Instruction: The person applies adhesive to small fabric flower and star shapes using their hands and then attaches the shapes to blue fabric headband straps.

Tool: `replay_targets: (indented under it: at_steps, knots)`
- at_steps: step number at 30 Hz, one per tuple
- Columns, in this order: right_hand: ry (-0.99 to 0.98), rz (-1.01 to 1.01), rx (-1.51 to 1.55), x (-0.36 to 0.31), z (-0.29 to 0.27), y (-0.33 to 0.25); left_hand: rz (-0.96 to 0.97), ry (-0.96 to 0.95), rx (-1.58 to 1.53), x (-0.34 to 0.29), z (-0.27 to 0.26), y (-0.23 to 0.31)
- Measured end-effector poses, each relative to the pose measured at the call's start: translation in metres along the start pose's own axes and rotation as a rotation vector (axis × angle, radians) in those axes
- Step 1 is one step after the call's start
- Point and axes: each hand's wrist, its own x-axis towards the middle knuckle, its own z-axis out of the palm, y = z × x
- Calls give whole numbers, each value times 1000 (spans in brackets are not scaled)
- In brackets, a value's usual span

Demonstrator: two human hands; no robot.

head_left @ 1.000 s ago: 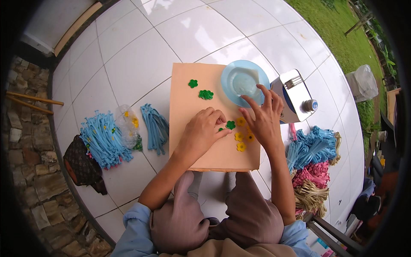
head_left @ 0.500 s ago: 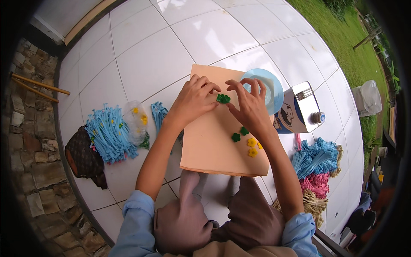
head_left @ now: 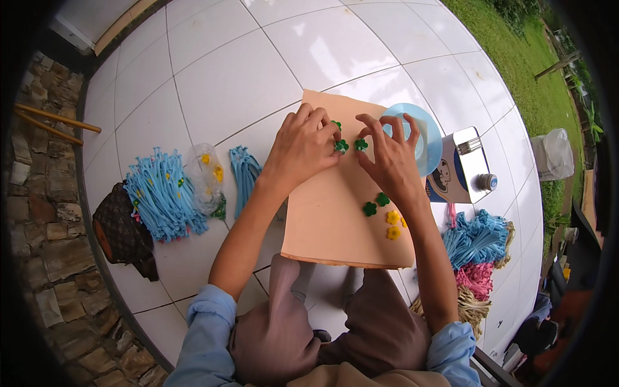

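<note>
Over a peach-coloured board (head_left: 329, 213), my left hand (head_left: 303, 145) has its thumb and fingertips closed around a small green plastic flower (head_left: 342, 146). A second green flower (head_left: 336, 125) shows just beyond those fingertips, partly hidden. My right hand (head_left: 392, 151) pinches another green flower (head_left: 361, 144) between thumb and index finger, its other fingers raised and curled. Below my right hand, two green flowers (head_left: 376, 203) lie on the board beside several yellow flowers (head_left: 393, 224), one partly covered by my right forearm.
A light blue plate (head_left: 433, 138) sits at the board's far right, beside a metal can (head_left: 465, 164). Bundles of blue cords (head_left: 474, 238), pink cords (head_left: 475, 278) and beige cords (head_left: 472, 306) lie right. Leftward are more blue cords (head_left: 164, 197), a clear bag (head_left: 205, 177) and a brown bag (head_left: 122, 226).
The green flowers that sat clustered between my hands are now apart, one at each hand's fingertips. My hands have moved slightly apart, and the whole view has shifted a little.
</note>
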Motion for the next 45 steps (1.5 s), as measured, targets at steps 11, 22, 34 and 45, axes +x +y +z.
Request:
replay_targets:
  at_steps: [11, 22, 34, 45]
  knots:
    - [95, 320, 40, -39, -60, 27, -38, -148, -313, -29, -4, 57]
    - [8, 239, -69, -67, -41, 34, -20, -313, -252, -31, 8, 79]
    - [176, 242, -5, -62, -58, 20, -567, -149, -1135, -17, 10, 66]
    - [259, 28, -33, -57, -56, -17, -740, -76, -1431, -13, -1, 65]
